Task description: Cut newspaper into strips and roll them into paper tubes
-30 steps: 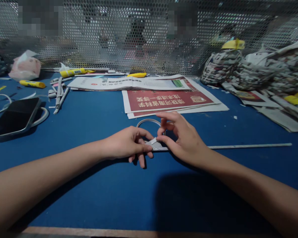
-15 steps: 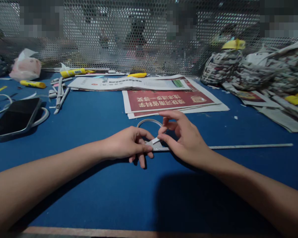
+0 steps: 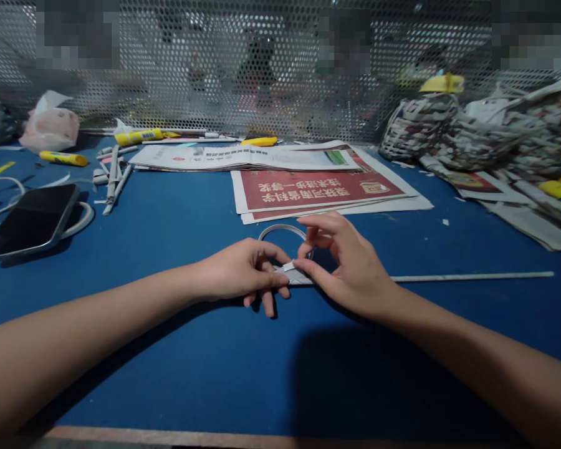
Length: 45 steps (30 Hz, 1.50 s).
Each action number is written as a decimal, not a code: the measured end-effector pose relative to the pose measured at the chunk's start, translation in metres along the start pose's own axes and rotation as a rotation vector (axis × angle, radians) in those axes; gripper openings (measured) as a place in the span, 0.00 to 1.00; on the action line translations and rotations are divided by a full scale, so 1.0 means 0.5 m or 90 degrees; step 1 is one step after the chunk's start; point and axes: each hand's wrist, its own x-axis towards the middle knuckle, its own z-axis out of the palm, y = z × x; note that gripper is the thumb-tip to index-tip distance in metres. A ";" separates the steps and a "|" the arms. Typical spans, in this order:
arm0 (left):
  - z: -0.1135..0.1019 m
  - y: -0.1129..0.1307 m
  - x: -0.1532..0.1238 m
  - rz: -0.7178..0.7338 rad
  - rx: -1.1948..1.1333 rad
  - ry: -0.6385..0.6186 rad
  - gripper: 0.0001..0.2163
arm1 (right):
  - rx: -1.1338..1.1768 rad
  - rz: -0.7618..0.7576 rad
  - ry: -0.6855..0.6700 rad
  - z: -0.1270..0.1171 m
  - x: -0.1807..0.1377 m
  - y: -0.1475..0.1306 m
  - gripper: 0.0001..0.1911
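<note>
My left hand (image 3: 243, 271) and my right hand (image 3: 348, 262) meet at the middle of the blue table (image 3: 177, 349). Both pinch a small folded piece of a flat paper strip (image 3: 472, 276) that lies on the table and runs off to the right. The strip also curls into a loop (image 3: 280, 229) just behind my fingers. My left thumb and forefinger press the fold down. My right thumb and forefinger grip the fold from the right, with the other fingers curled above it.
A red-printed newspaper (image 3: 318, 190) and more papers lie behind the hands. A dark phone (image 3: 30, 219) sits at the left, with rolled paper sticks (image 3: 115, 178) and yellow glue sticks (image 3: 138, 136) beyond. Woven paper baskets (image 3: 449, 128) stand at the right, before a perforated metal screen (image 3: 262, 62).
My right hand has shifted slightly left and down onto the fold, covering more of it. My left hand has stayed in place.
</note>
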 end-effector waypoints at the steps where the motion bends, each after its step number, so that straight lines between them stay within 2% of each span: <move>1: 0.000 0.000 0.000 0.001 0.000 -0.001 0.06 | -0.004 -0.004 -0.002 -0.001 0.000 0.001 0.20; 30: 0.000 -0.002 0.000 0.006 -0.005 -0.007 0.05 | -0.036 -0.031 0.020 0.005 0.002 0.005 0.22; 38: 0.000 0.002 0.000 0.004 0.003 -0.003 0.05 | -0.091 -0.071 0.025 0.002 -0.001 0.003 0.22; 45: -0.001 0.001 -0.002 0.015 0.013 -0.012 0.04 | -0.173 -0.154 0.018 0.003 0.000 0.000 0.24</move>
